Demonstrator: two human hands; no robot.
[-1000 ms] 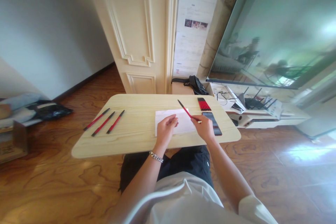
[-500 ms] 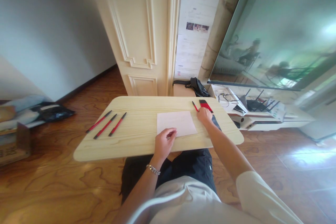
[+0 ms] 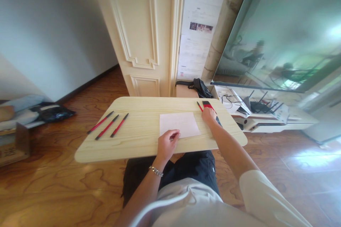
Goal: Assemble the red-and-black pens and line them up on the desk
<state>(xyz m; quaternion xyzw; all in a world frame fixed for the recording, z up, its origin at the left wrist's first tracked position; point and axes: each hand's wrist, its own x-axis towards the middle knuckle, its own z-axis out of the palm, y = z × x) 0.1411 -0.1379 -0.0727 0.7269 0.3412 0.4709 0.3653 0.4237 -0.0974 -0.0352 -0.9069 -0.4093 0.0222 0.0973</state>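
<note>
On the front edge of a pale sheet of paper [image 3: 179, 122] rests my left hand [image 3: 167, 143], its fingers curled in and nothing visible in them. My right hand [image 3: 209, 115] is at the right side of the table, fingers closed around the lower part of a red pen [image 3: 199, 106] with a black tip pointing away from me. Just beyond that hand lies a tight row of several red pens [image 3: 207, 104] with black ends, partly covered by the fingers. A dark flat object [image 3: 218, 122] shows partly beneath my right wrist.
Three red-and-black pens [image 3: 107, 127] lie slanted on the left of the light wooden table [image 3: 141, 138]. Behind the table are a black bag [image 3: 201, 88] and a white cabinet [image 3: 282, 122] with a router [image 3: 259, 107]. A cardboard box [image 3: 14, 147] stands on the floor at left.
My right hand and the pen at its fingers have shifted slightly right, closer to the row of pens. My left hand and the paper have stayed almost still.
</note>
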